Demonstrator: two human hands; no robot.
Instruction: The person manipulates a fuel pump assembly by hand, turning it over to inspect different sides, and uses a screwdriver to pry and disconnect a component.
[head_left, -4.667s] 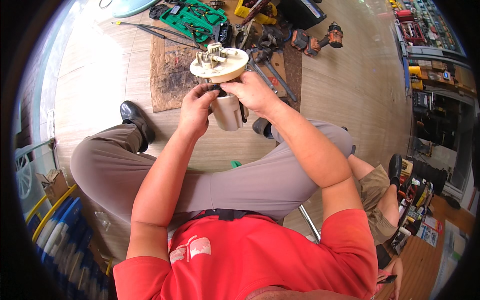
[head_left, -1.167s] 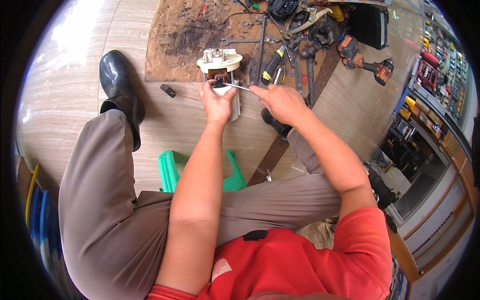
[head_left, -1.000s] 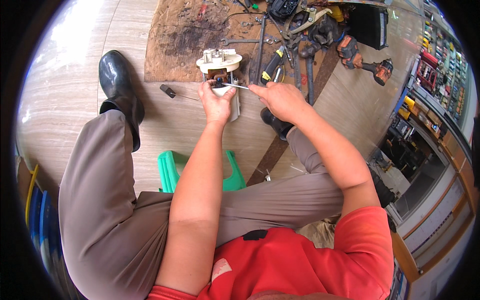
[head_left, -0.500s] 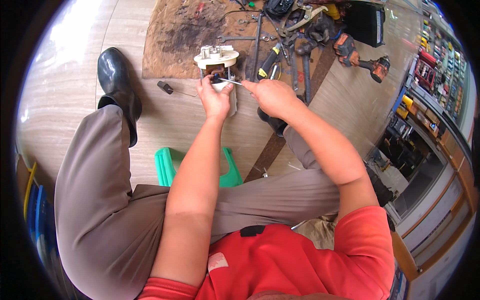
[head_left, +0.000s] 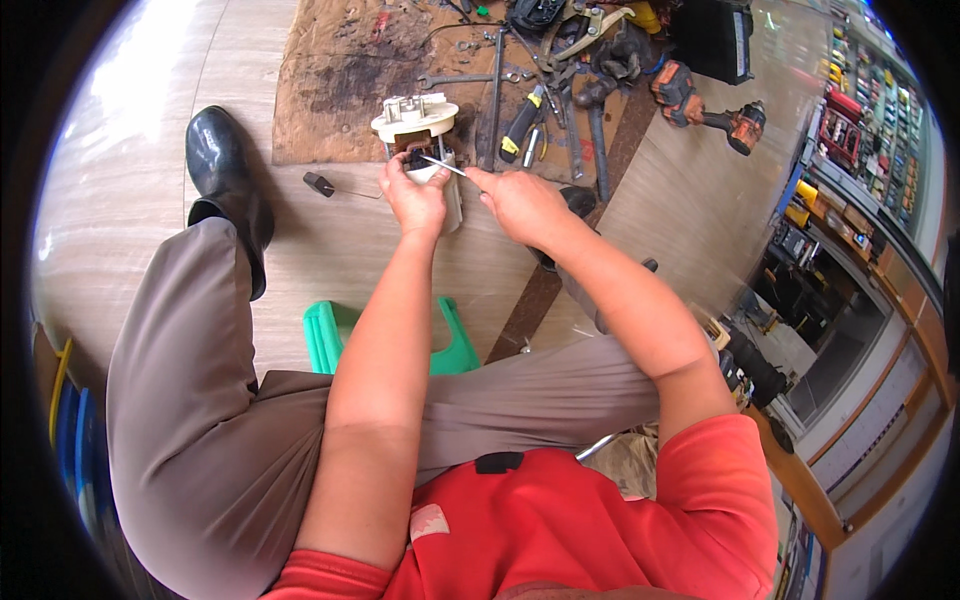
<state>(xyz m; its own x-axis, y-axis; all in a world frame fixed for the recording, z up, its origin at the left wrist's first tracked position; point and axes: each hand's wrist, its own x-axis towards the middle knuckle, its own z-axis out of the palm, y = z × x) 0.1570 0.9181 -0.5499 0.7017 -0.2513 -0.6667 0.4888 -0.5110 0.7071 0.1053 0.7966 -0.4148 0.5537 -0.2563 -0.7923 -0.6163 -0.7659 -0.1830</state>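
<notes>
A fuel pump module [head_left: 415,122] with a round white top is upright in front of me, over the near edge of the cardboard. My left hand [head_left: 415,205] is closed round its lower white body, thumb on the near side. The thin metal shaft of a screwdriver [head_left: 446,166] reaches from my right hand [head_left: 525,208] to the dark parts under the white top. My right fingers wrap its handle and hide it; the tip is too small to make out. A thin wire arm runs left from the module to a small black float [head_left: 319,184].
Oily cardboard [head_left: 335,100] bears a wrench [head_left: 465,78], a yellow-black utility knife [head_left: 522,125], a hammer [head_left: 598,135] and other tools. A cordless impact driver [head_left: 705,108] lies at the right. A green stool [head_left: 455,352] stands below my forearms. Shelves [head_left: 885,140] line the far right.
The whole view has shifted slightly, so most things sit a little further left. The screwdriver shaft slants a bit more steeply at the module. Both hands keep their grips.
</notes>
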